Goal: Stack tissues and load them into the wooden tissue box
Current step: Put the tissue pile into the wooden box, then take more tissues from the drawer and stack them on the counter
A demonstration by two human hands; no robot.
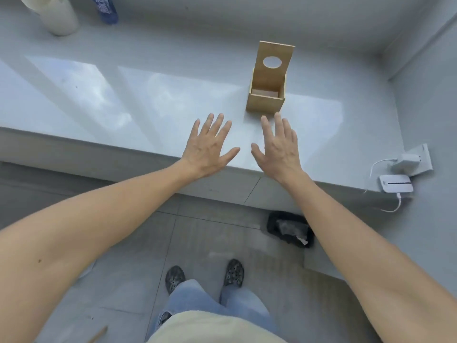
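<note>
A wooden tissue box [265, 102] stands on the white counter [123, 112], right of centre. Its lid [272, 70], with an oval hole, is tipped up at the back. Something pale lies inside the box; I cannot tell what it is. My left hand [206, 147] is flat and spread over the counter's front edge, holding nothing. My right hand [278, 146] is spread the same way, its fingertips just in front of the box and not touching it. No loose tissues show.
A cream cylinder [55, 14] and a blue bottle [105, 8] stand at the far left back. A white charger [408, 160] and a small white device [395, 183] with cables sit by the right wall. A black bin [289, 229] stands on the floor below.
</note>
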